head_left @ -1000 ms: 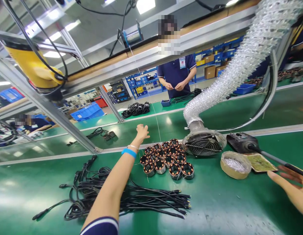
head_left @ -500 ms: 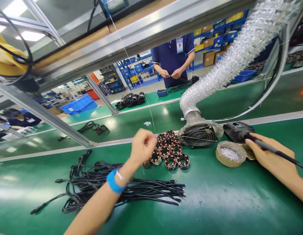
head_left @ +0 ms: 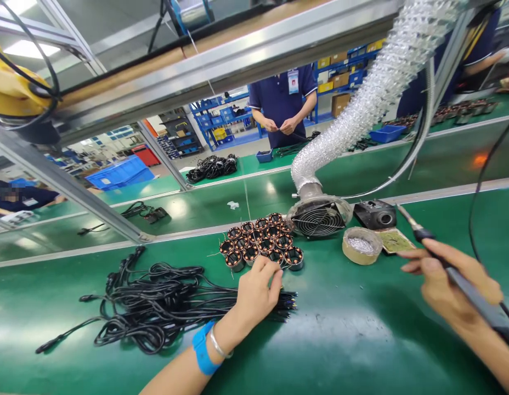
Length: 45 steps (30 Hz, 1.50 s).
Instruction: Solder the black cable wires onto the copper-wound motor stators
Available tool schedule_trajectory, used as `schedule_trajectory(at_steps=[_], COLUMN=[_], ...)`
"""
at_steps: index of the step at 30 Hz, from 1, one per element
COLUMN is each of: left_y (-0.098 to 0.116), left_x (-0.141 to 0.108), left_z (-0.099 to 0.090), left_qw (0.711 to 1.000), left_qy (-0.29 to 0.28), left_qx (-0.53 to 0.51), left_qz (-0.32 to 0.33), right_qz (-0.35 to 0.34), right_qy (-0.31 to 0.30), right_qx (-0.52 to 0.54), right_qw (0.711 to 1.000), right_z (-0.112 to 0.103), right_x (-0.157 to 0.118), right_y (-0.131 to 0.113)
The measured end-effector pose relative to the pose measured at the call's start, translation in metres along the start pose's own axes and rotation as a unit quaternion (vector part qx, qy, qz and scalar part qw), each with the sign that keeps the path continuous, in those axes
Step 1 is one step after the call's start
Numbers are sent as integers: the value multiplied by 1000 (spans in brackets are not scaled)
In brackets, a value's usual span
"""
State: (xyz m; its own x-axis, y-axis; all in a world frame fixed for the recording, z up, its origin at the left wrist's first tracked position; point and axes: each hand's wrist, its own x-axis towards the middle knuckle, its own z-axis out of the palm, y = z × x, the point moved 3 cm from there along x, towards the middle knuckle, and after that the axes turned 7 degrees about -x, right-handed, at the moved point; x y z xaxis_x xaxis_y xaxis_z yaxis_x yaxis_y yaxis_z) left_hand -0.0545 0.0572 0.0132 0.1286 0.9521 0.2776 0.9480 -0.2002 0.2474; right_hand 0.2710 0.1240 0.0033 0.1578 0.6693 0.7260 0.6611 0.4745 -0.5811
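My left hand [head_left: 258, 291], wearing a blue wristband, is at the front edge of a cluster of copper-wound motor stators [head_left: 272, 232]. Its thumb and fingers are pinched on a thin solder wire [head_left: 247, 200] that hangs from above; a short end seems to show by the fingertips. Under the hand and to its left lies a bundle of black cables [head_left: 156, 307] with stripped ends. My right hand [head_left: 452, 285] grips a soldering iron [head_left: 447, 266], tip pointing up and left. Beside the tip are its black stand [head_left: 375, 214], a sponge [head_left: 394, 241] and a round tub [head_left: 361, 247].
A fume extractor fan [head_left: 320, 219] on a silver duct [head_left: 361, 104] stands behind the stators. An aluminium frame [head_left: 168, 82] crosses overhead. Across the bench a co-worker [head_left: 283, 104] handles cables, near a black cable pile [head_left: 212, 168]. The iron's cord [head_left: 479, 181] loops at right.
The soldering iron has come out of its stand, drawn back toward me by my right hand. My left hand has moved down and right to the front stators. The view has shifted slightly.
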Motion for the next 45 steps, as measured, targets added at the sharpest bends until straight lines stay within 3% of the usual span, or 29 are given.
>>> schedule_trajectory(at_steps=[3, 8, 12, 14, 16, 19, 20, 21, 22, 24, 27, 31, 35, 38, 41, 43, 45], left_y=[12, 30, 45, 47, 39, 20, 15, 13, 13, 19, 35, 42, 32, 28, 36, 42, 45], left_x=[13, 26, 12, 5, 3, 2, 1, 0, -1, -4, -6, 1, 4, 6, 12, 16, 17], left_z=[0, 17, 15, 7, -3, -13, -13, -12, -11, -3, 9, 12, 7, 8, 15, 20, 19], left_qw=[997, 993, 983, 972, 936, 802, 766, 750, 762, 835, 927, 961, 924, 856, 789, 777, 792], left_qy=[-25, -85, -121, -110, -80, -76, -98, -124, -149, -186, -176, -139, -249, -305, -307, -291, -276], left_qx=[-69, -87, -132, -202, -343, -574, -614, -626, -608, -502, -327, -234, -287, -402, -509, -535, -522], left_qz=[-21, -8, 40, 38, -21, -144, -165, -172, -165, -126, -59, -43, -49, -109, -153, -161, -158], right_qz=[-122, -241, -273, -263, -242, -203, -192, -182, -175, -169, -177, -187, -188, -186, -187, -186, -182], right_qy=[-71, -162, -257, -293, -310, -320, -323, -326, -329, -334, -341, -350, -354, -360, -363, -361, -354], right_qx=[79, 124, 142, 149, 156, 161, 164, 166, 170, 180, 198, 209, 216, 217, 214, 211, 206], right_qw=[987, 949, 916, 907, 906, 911, 912, 913, 912, 909, 902, 894, 890, 888, 887, 889, 894], right_z=[19, 49, 66, 71, 74, 72, 70, 66, 63, 56, 50, 51, 52, 52, 53, 54, 56], right_x=[-14, -30, -43, -51, -57, -66, -68, -71, -73, -77, -80, -81, -79, -78, -76, -75, -73], right_y=[-28, -60, -71, -73, -73, -72, -71, -70, -70, -70, -71, -71, -71, -73, -74, -73, -71])
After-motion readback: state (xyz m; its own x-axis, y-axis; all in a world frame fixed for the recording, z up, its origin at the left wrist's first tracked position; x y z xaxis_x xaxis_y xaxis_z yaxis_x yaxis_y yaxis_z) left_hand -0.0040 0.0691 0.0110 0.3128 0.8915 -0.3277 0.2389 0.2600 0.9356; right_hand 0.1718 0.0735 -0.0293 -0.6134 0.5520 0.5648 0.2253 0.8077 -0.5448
